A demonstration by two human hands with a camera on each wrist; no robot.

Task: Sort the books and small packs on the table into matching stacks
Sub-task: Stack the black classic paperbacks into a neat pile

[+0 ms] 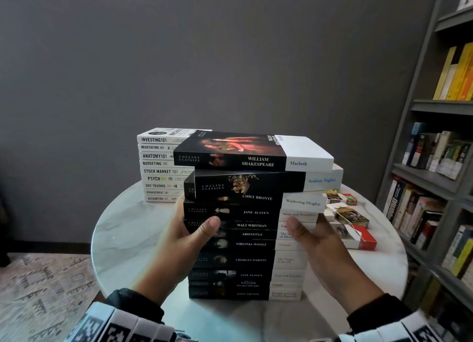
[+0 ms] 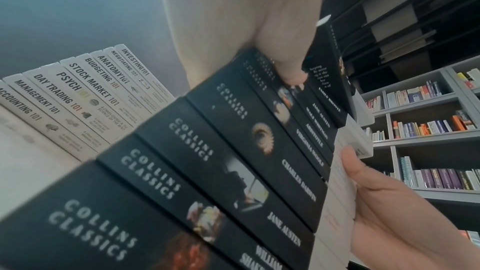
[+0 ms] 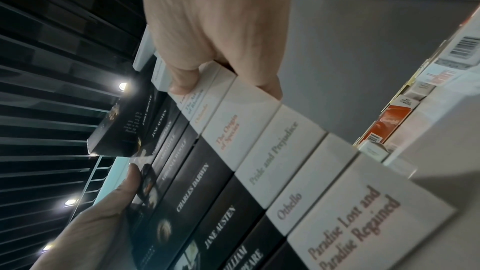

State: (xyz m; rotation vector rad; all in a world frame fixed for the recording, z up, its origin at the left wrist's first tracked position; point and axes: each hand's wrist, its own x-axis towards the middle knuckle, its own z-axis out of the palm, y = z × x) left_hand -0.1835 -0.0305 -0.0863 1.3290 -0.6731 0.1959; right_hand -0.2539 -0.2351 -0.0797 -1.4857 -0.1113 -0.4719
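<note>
A tall stack of black-and-white Collins Classics books (image 1: 250, 259) stands in the middle of the round table. Its top books, Macbeth (image 1: 256, 149), Arabian Nights (image 1: 322, 180) and Wuthering Heights (image 1: 302, 202), lie askew. My left hand (image 1: 184, 242) grips the stack's left end about halfway up, thumb on the black spines (image 2: 233, 130), the other fingers hidden behind. On the right end my right hand (image 1: 322, 252) grips at the same height, thumb on the white spine parts (image 3: 259, 147). A white stack of 101 books (image 1: 158, 170) stands behind on the left. Small packs (image 1: 350, 219) lie to the right.
The marble table (image 1: 122, 229) has bare surface at its left and front. Grey bookshelves (image 1: 435, 188) full of books rise close on the right. A patterned rug (image 1: 38, 290) covers the floor at the left, and a dark wall is behind.
</note>
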